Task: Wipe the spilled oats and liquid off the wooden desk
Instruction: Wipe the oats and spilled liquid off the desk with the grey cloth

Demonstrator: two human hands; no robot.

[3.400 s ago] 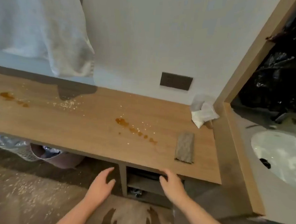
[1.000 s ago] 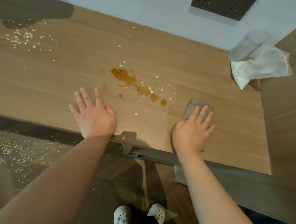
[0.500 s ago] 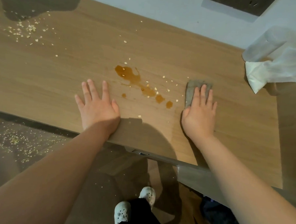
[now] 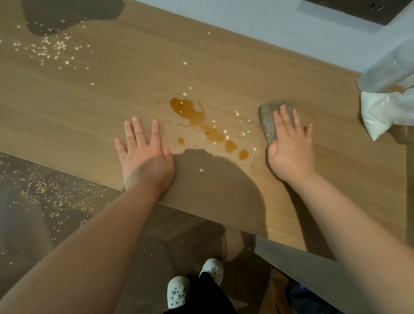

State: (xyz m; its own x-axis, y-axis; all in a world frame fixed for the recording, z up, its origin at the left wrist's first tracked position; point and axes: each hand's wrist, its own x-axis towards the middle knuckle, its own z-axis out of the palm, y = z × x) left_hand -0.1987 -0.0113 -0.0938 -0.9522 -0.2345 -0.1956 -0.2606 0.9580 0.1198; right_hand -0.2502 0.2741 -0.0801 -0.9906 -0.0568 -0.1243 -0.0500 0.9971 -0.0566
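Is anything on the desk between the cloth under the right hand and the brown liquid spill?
Nothing visible blocks it. Between the cloth and the brown liquid lie only bare desk and a few oat flakes. The left hand rests flat on the spill's far side, outside that path.

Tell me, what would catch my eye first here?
A brown liquid puddle, flecked with oat flakes, sits mid-desk between the two hands. The right hand presses a grey-brown cloth flat just right of it, while the left hand lies spread on the wooden desk near the front edge. A second scatter of oats lies at the far left.
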